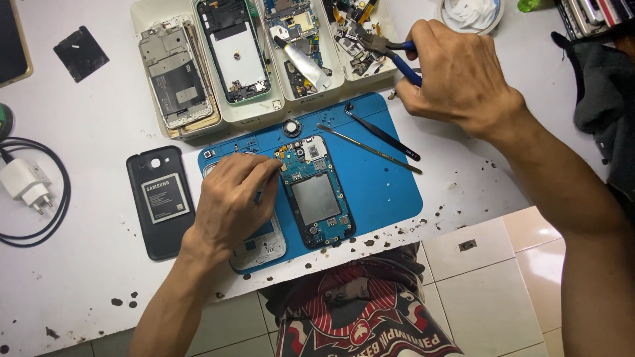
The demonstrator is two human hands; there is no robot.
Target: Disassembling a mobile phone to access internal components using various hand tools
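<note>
We count one opened phone (316, 192) lying on the blue mat (390, 192), its circuit board facing up. Our left hand (231, 201) rests at the phone's left edge, fingers (268, 173) pinched together near the board's top corner; whatever they hold is hidden, so we cannot tell what it is. Our right hand (460, 76) hovers over the bench (99, 119), fingers closed around the blue handles of one pair of pliers (387, 49). Two slim tools (380, 139) lie on the mat. Four trays (264, 59) at the back hold phone parts, partly cut off. One black back cover (162, 198) lies left of the mat.
</note>
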